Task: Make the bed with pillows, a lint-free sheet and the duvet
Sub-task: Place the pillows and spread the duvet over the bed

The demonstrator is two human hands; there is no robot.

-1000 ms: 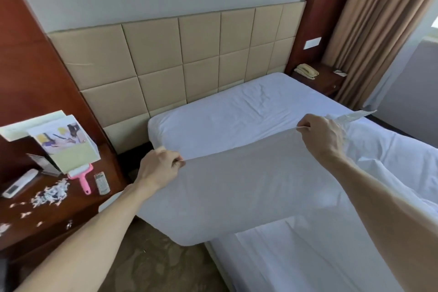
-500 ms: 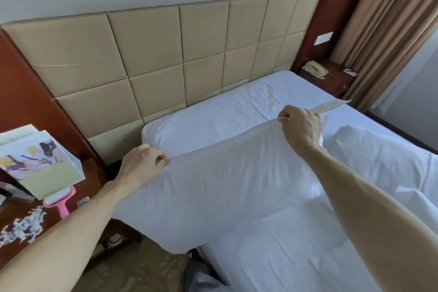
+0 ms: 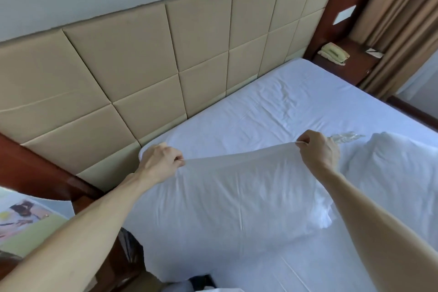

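A white pillow [image 3: 237, 201] hangs over the near left part of the bed, held up by its top edge. My left hand [image 3: 158, 161] pinches the left top corner and my right hand [image 3: 317, 152] pinches the right top corner. The pillow's lower part rests on the white sheet [image 3: 272, 111] that covers the mattress. A second white pillow or bunched duvet [image 3: 393, 168] lies to the right of my right hand. The sheet near the headboard is creased.
A beige padded headboard [image 3: 147, 59] runs behind the bed. A wooden nightstand [image 3: 350, 64] at the far right carries a telephone [image 3: 334, 53], with brown curtains [image 3: 403, 19] beside it. Leaflets [image 3: 26, 220] stand at the near left edge.
Both hands have carried the pillow forward and to the right, from beside the bed to over the mattress near the headboard. The grips on its top corners are unchanged.
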